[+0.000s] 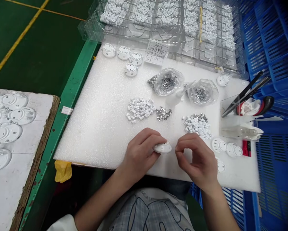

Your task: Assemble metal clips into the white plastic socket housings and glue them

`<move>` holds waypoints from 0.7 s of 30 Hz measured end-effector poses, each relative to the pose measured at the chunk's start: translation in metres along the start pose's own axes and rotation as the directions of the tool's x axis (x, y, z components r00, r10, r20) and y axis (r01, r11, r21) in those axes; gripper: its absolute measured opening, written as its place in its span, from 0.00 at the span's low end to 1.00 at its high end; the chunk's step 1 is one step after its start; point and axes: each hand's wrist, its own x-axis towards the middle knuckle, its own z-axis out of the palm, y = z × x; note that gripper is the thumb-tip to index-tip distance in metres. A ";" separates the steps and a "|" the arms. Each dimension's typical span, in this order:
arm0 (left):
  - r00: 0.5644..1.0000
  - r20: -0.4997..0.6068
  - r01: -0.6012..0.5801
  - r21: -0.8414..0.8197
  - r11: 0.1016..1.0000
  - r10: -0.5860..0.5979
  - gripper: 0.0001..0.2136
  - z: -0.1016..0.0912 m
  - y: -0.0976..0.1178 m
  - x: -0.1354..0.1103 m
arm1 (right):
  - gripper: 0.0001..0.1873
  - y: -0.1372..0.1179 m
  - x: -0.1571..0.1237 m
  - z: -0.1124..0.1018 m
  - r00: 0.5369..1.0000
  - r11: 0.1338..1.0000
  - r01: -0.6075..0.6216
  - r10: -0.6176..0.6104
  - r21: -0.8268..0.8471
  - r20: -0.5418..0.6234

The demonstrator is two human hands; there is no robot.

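Note:
My left hand [142, 154] is closed on a white round plastic part [162, 148], tilted on its edge above the foam sheet [95, 134]. Just right of the part, my right hand [198, 157] has its thumb and forefinger pinched together. Whatever sits between those fingertips is too small to make out. Beyond my left hand lies a pile of small white pieces [140, 109], with a heap of small metal bits [163, 113] beside it. Another pile of white pieces [197, 125] lies just behind my right hand, with metal bits at its far side.
Two plastic bags of metal bits [167, 82] and a small bottle [175, 98] stand mid-sheet. Several white round parts [130, 69] lie at the far left, others [234, 149] at right. A clear tool holder [230, 110], clear trays [144, 33] and blue crates [274, 51] border the sheet.

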 end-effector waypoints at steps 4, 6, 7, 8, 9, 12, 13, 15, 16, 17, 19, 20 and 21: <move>0.996 -0.050 0.069 -0.003 0.998 -0.069 0.10 -0.001 0.001 0.002 | 0.07 0.005 -0.009 -0.003 0.996 0.966 -0.042 0.061 -0.253 0.064; 0.996 -0.050 0.075 0.007 0.997 -0.074 0.10 -0.001 0.001 0.002 | 0.07 0.006 -0.014 -0.003 0.995 0.936 -0.021 0.054 -0.351 0.085; 0.996 -0.046 0.076 0.010 0.997 -0.075 0.10 -0.001 0.001 0.002 | 0.07 0.007 -0.016 -0.004 0.995 0.925 -0.021 0.055 -0.378 0.081; 0.996 -0.042 0.076 0.010 0.997 -0.076 0.10 -0.001 0.001 0.002 | 0.07 0.007 -0.018 -0.004 0.996 0.918 -0.027 0.061 -0.395 0.073; 0.996 -0.041 0.076 0.007 0.997 -0.076 0.10 -0.001 0.001 0.002 | 0.07 0.007 -0.020 -0.005 0.996 0.914 -0.037 0.069 -0.405 0.063; 0.996 -0.036 0.080 -0.001 0.997 -0.080 0.09 -0.001 0.001 0.003 | 0.07 0.005 -0.022 -0.009 0.994 0.914 -0.062 0.091 -0.401 0.054; 0.996 -0.033 0.081 -0.001 0.997 -0.081 0.09 -0.001 0.001 0.003 | 0.07 0.004 -0.022 -0.010 0.993 0.919 -0.071 0.101 -0.388 0.056; 0.996 -0.031 0.079 -0.001 0.997 -0.079 0.09 -0.001 0.001 0.003 | 0.06 0.003 -0.021 -0.014 0.990 0.934 -0.107 0.133 -0.341 0.055; 0.997 -0.030 0.075 -0.004 0.997 -0.075 0.09 -0.001 0.000 0.003 | 0.05 0.002 -0.020 -0.016 0.987 0.942 -0.131 0.154 -0.309 0.052; 0.997 -0.029 0.072 -0.009 0.997 -0.072 0.09 -0.001 0.000 0.003 | 0.05 0.001 -0.019 -0.017 0.983 0.948 -0.156 0.176 -0.278 0.049; 0.997 -0.026 0.067 -0.014 0.998 -0.068 0.09 -0.001 0.000 0.003 | 0.04 0.000 -0.016 -0.017 0.978 0.953 -0.188 0.204 -0.238 0.045; 0.997 -0.023 0.067 -0.013 0.998 -0.067 0.09 -0.001 0.000 0.003 | 0.03 0.000 -0.015 -0.016 0.977 0.953 -0.192 0.208 -0.235 0.043; 0.997 -0.021 0.070 -0.010 0.998 -0.070 0.09 -0.001 0.000 0.003 | 0.03 -0.001 -0.014 -0.015 0.978 0.951 -0.191 0.206 -0.244 0.040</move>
